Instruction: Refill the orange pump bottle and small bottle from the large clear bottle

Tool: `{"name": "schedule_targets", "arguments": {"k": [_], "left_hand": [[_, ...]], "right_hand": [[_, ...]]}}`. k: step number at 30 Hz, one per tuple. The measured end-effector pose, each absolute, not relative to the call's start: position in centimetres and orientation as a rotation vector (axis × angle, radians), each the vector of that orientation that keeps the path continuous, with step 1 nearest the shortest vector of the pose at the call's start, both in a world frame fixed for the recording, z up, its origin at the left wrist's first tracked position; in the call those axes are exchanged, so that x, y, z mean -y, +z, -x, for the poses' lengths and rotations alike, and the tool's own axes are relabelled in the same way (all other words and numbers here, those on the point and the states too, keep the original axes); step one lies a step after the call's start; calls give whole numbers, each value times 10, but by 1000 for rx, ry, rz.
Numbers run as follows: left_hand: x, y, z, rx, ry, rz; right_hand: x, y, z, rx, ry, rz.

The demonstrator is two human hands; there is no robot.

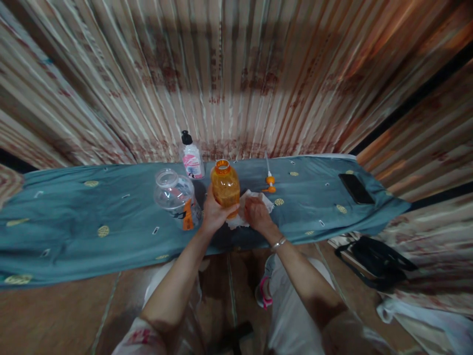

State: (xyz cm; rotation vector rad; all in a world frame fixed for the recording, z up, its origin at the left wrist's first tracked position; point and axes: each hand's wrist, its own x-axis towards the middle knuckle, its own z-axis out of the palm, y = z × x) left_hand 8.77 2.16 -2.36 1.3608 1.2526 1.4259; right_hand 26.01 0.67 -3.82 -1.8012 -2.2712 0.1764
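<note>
Holding uncapped orange bottle (226,186), clear jar (175,195) nearby

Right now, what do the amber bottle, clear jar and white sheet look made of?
Amber bottle: probably plastic, glossy, translucent; bright glints on the shoulder. Glass not ruled out.
Clear jar: likely plastic, shiny; see-through walls with highlights.
White sheet: paper tissue or thin cloth, matte; crumpled with uneven edges, can't tell which.

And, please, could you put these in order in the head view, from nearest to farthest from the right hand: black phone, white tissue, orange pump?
1. White tissue: right at the right hand.
2. Orange pump: lying just beyond it.
3. Black phone: well off to the right.
</note>
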Motion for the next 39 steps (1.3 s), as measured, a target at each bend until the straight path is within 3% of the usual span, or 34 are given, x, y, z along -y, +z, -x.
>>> {"name": "schedule_targets", "arguments": {"k": [12, 19, 27, 39], "left_hand": [[-24, -27, -95, -1197, 1450, -1341], [-23, -27, -97, -1181, 1433, -1342], [-20, -23, -106, -1162, 1396, -1371], [-20, -19, -107, -1044, 1443, -1394]], "right_hand": [[1, -35, -270, 2044, 416, 1725], [-8, -33, -288, 1512, 676, 1563], [-19, 21, -303, 998, 942, 1223], [-46, 86, -251, 1106, 1367, 1042]]}}
